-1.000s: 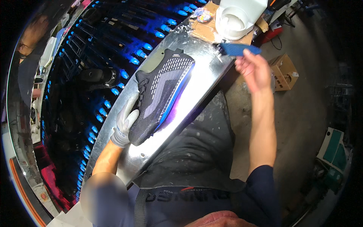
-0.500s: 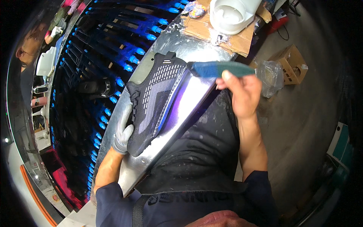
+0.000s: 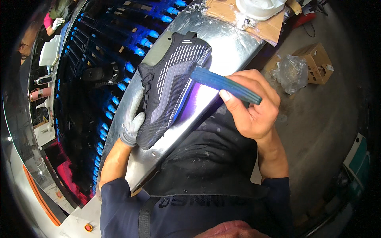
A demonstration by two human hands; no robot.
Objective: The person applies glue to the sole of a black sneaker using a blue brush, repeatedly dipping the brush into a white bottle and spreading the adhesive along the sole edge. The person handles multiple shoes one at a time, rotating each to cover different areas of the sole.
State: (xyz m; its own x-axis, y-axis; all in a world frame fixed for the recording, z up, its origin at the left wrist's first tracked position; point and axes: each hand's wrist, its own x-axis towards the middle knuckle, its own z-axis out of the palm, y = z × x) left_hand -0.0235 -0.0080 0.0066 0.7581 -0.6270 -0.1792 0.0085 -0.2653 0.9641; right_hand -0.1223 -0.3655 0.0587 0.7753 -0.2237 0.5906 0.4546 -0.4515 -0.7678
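A black and grey shoe upper (image 3: pixel 168 85), stretched over a pale green last, lies on its side along a shiny metal bench. White dashes mark its heel area, and a whitish edge runs down its sole side. My left hand (image 3: pixel 134 121), in a light grey glove, holds it from the laced side near the toe; some fingers are hidden behind it. In my bare right hand (image 3: pixel 256 109) is a brush with a flat blue-green handle (image 3: pixel 224 84). Its dark tip meets the upper's sole-side edge, towards the heel.
To the left runs a conveyor of dark rods with blue tips (image 3: pixel 129 66), carrying another black shoe (image 3: pixel 99 74). A white container (image 3: pixel 260 8) stands on cardboard (image 3: pixel 222 12) at the bench's far end. A carton (image 3: pixel 315 57) and plastic bag (image 3: pixel 291 73) lie right. Another person's gloved hand (image 3: pixel 58 22) shows far left.
The brush has swung down and left, its handle now slanting towards my right palm, its tip lower along the edge. The shoe upper sits slightly higher and further right in view.
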